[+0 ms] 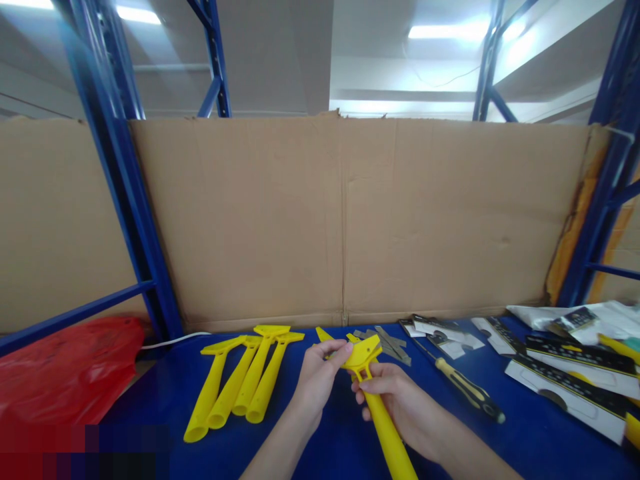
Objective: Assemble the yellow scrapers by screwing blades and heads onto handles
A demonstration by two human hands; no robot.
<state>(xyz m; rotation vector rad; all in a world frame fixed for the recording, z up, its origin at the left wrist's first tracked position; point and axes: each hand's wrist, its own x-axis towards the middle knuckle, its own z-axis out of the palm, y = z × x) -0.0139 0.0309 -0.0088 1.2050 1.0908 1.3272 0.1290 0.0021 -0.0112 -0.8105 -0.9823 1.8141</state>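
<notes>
A yellow plastic scraper (pixel 383 427) is gripped around its neck by my right hand (pixel 393 393), with the handle slanting down toward me. My left hand (pixel 320 373) pinches the left end of its wide head, thumb and fingers closed together. Behind my left fingers, the tip of another yellow piece (pixel 323 335) shows, mostly hidden. Loose grey metal blades (pixel 395 345) lie just beyond the scraper head. To the left, several similar yellow scrapers (pixel 253 377) rest side by side, their hollow handle ends facing me.
A screwdriver (pixel 467 388) lies right of my hands on the blue table (pixel 450 433). Printed black-and-white cards (pixel 565 393) and clear plastic packaging (pixel 600 313) spread along the right. A red plastic bag (pixel 75 367) sits left. A cardboard panel (pixel 260 220) and blue rack posts (pixel 135 220) stand behind.
</notes>
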